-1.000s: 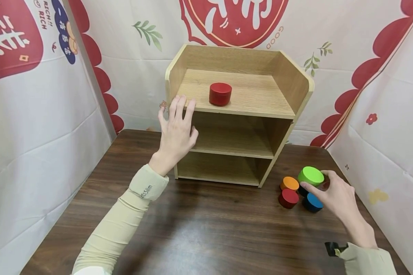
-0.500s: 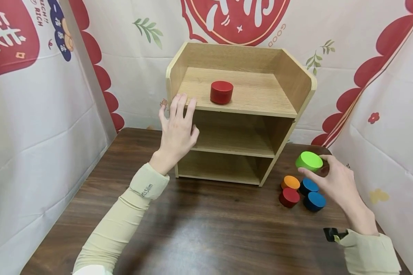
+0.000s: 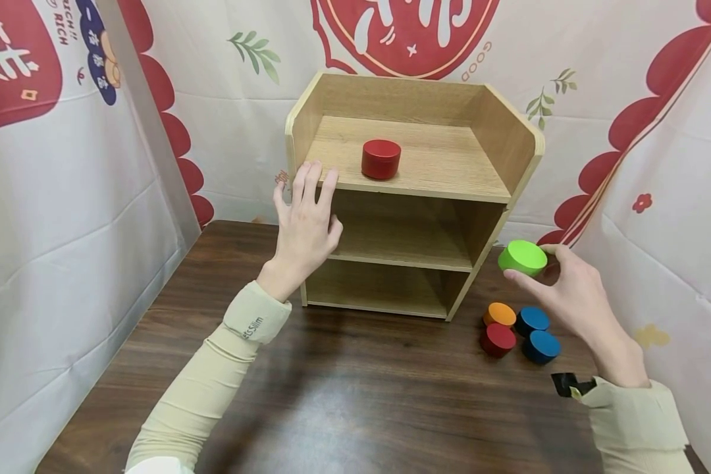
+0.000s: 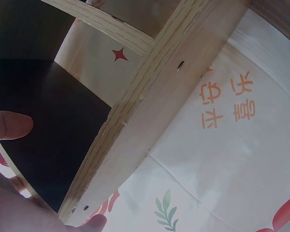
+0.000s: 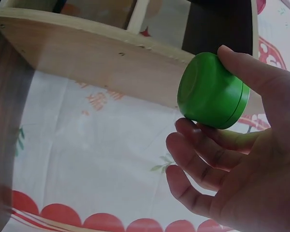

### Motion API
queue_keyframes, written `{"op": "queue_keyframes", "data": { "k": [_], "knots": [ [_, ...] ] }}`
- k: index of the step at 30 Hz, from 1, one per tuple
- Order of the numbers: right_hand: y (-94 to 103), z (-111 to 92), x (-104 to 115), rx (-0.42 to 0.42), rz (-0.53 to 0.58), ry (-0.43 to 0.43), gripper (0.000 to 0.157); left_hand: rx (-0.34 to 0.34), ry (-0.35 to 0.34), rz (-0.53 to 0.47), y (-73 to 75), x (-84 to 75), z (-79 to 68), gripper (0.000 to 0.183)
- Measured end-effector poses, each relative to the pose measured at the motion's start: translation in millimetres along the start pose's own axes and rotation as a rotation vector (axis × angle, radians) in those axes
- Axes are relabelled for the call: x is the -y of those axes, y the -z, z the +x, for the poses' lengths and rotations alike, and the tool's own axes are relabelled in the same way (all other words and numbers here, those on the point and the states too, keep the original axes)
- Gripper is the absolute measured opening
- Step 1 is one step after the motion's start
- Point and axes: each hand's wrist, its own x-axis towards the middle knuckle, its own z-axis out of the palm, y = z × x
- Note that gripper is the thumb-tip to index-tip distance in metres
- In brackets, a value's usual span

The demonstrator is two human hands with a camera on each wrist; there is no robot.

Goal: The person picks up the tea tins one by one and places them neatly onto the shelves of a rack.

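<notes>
In the head view, a small green round tin [image 3: 523, 257] is held at the right by my right hand [image 3: 577, 299], raised over the dark table. The right wrist view shows thumb and fingertips pinching this green tin [image 5: 212, 91], its lid seam turned toward the palm. My left hand [image 3: 304, 224] rests on the upper left front of a wooden shelf unit [image 3: 426, 193], fingers spread over the top board's edge. Its thumb [image 4: 12, 124] shows before a dark compartment in the left wrist view. A red tin [image 3: 381, 160] sits on the top board.
Below the right hand, an orange tin [image 3: 500, 315], a dark red tin [image 3: 498, 340] and two blue tins [image 3: 542, 347] stand grouped on the table [image 3: 355, 395]. Raised side panels flank the unit's top board. Printed cloth [image 3: 231, 131] hangs behind and at both sides.
My right hand has lifted the green tin from among the others, up and slightly left, uncovering the second blue tin. The left hand stays at the shelf edge.
</notes>
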Motion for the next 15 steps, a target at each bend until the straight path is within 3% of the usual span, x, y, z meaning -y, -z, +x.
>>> {"op": "queue_keyframes", "data": {
  "k": [15],
  "knots": [
    [11.6,17.4,32.5,-0.063,0.063,0.107,0.058,0.002,0.004,-0.003,0.9,-0.4,-0.1,0.072]
  ]
}}
